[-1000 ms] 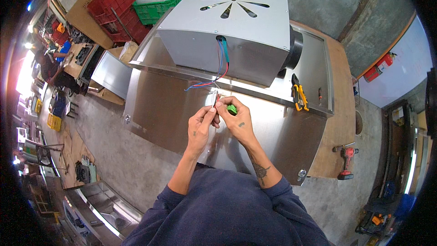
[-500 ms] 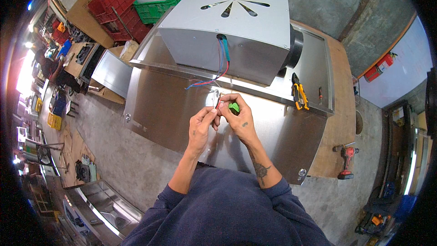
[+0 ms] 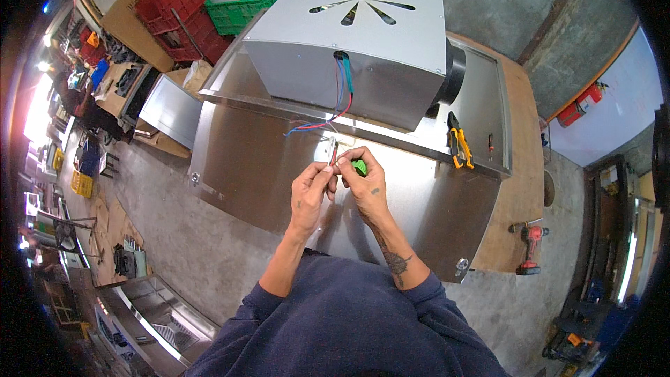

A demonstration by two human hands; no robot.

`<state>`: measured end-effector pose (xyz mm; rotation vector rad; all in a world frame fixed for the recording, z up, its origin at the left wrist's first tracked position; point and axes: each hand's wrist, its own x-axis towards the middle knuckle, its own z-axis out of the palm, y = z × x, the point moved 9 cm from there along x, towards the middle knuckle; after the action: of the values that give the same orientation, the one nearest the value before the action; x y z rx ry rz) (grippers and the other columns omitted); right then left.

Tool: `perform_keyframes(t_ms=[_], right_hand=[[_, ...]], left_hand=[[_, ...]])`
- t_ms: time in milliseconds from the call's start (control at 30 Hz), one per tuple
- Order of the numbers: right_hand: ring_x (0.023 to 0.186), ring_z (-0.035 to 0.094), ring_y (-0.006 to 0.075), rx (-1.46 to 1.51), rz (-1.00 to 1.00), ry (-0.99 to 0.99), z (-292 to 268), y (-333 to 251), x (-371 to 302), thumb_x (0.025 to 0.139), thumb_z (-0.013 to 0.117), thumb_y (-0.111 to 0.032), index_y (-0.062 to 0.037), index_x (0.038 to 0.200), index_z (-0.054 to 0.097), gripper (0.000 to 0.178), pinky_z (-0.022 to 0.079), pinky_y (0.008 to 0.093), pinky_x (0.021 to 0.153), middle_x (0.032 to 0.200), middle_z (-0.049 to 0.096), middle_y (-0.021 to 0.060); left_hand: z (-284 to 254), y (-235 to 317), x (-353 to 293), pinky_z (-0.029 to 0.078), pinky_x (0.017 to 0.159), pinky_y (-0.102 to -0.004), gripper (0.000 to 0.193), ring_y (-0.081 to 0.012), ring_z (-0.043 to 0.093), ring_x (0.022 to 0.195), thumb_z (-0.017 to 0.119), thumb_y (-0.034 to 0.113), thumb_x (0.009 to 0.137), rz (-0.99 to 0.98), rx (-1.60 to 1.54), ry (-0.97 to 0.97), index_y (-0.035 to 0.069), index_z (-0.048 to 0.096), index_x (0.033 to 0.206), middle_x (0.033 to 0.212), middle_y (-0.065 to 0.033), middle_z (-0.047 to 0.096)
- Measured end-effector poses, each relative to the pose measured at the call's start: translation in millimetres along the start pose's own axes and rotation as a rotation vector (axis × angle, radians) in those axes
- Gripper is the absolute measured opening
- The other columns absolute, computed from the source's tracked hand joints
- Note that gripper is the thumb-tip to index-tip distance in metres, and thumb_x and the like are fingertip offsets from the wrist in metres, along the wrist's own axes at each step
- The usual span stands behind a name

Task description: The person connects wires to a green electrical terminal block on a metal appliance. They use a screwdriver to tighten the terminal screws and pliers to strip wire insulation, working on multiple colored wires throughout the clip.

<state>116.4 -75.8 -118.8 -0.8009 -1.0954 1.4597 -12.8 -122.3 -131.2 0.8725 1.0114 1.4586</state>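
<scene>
Two grips closed: my left hand (image 3: 308, 195) and right hand (image 3: 366, 183) pinch thin wires (image 3: 333, 156) over steel panel (image 3: 426, 206), green piece (image 3: 359, 167) tucked in right. Blue wire (image 3: 296, 130) off metal box (image 3: 296, 77) hangs loose; wiring looks unfinished.

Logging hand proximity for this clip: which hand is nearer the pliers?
Right. The right hand is left of the pliers and a little closer to the person's body; the left hand is farther left, on the right hand's far side from them.
</scene>
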Motion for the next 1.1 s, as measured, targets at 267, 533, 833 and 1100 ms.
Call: perform_keyframes(t_ms=[267,533,833,1100], right_hand=[[0.075,0.054,0.0045,-0.021,0.023,-0.001,-0.9,5.2,-3.4,0.106,0.075,-0.016,-0.007,0.111,0.067,0.013,0.046,0.0231,0.068,0.093,0.065,-0.0028],[0.075,0.053,0.004,-0.03,0.056,-0.019,-12.3,4.5,-5.6,0.106,0.075,-0.018,-0.0082,0.11,0.067,0.013,0.044,0.0224,0.067,0.089,0.062,-0.0043],[0.087,0.052,0.0074,0.014,0.238,-0.108,-17.9,9.1,-11.6,0.11,0.056,-0.01,-0.0057,0.137,0.059,0.027,0.047,0.0267,0.073,0.106,0.061,0.0025],[0.112,0.065,0.0155,-0.263,0.102,-0.124,-33.0,3.8,-14.1,0.112,0.058,-0.011,-0.0006,0.144,0.054,0.034,0.058,0.0338,0.098,0.131,0.066,0.012]], left_hand=[[2.1,13.5,-1.5,0.045,0.07,-0.0219,0.018,-0.0034,0.056,0.079,0.071,0.012,0.108,0.099,0.08,0.109,0.004,0.066,0.123,0.093,0.0019,0.067],[0.5,12.5,-1.0,0.049,0.066,-0.023,0.02,-0.0041,0.058,0.074,0.076,0.016,0.106,0.07,0.125,0.114,0.002,0.068,0.119,0.096,-0.0016,0.069],[-0.4,20.5,-3.4,0.05,0.071,-0.0222,0.022,-0.0036,0.059,0.078,0.076,0.015,0.106,0.035,0.114,0.172,0.0,0.07,0.12,0.101,-0.001,0.071],[-2.2,14.5,-4.2,0.047,0.083,-0.0217,0.02,-0.0027,0.058,0.091,0.078,0.016,0.105,-0.014,0.297,0.125,0.0,0.075,0.116,0.104,0.003,0.069]])
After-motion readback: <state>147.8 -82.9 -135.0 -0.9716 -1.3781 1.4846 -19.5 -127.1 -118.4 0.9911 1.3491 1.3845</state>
